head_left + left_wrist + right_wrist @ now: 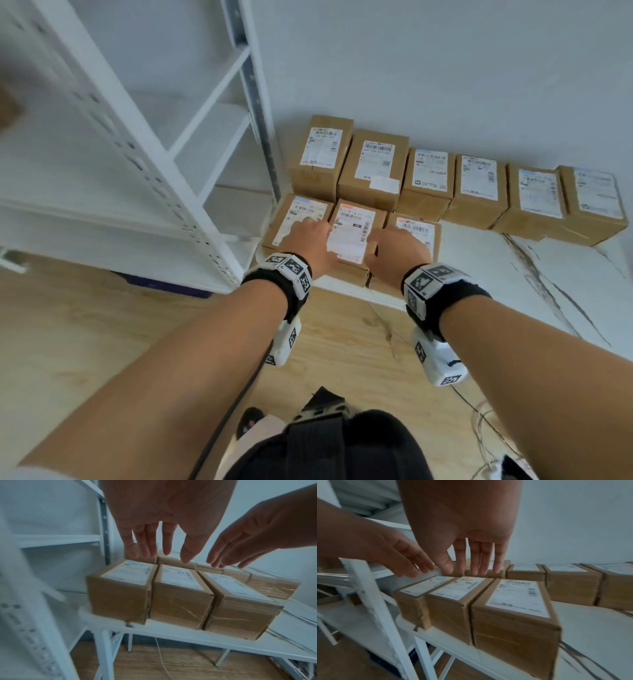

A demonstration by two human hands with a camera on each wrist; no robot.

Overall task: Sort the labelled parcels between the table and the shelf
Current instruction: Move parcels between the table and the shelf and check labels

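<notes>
1. Nearest the camera, two bare forearms reach forward over a wooden floor [342, 342], each wearing a black wrist strap with black-and-white marker tiles.
2. The left hand [310, 241] hovers over the front row of parcels, its fingers [147, 543] straight, loosely spread and holding nothing; in the left wrist view the fingertips hang above the boxes with a gap showing below them.
3. The right hand [399, 248] is beside it, fingers [485, 557] likewise straight, close together and empty, pointing down toward the parcels without touching them.
4. Between the two hands sits the middle front parcel [352, 233], a brown cardboard box with a white shipping label on top carrying a red strip.
5. Touching it on either side are the left front parcel [291, 219], with a blue strip on its label, and the right front parcel [419, 229]. All three stand at the front left corner of the white bench [479, 267].
6. Behind them, a back row of six labelled parcels [479, 185] runs along the wall, box against box.
7. The bench top has dark marble-like veins on its bare right part.
8. To the left, just beside the bench, stands the white metal shelf [144, 154]; its perforated upright and boards are blurred.
</notes>
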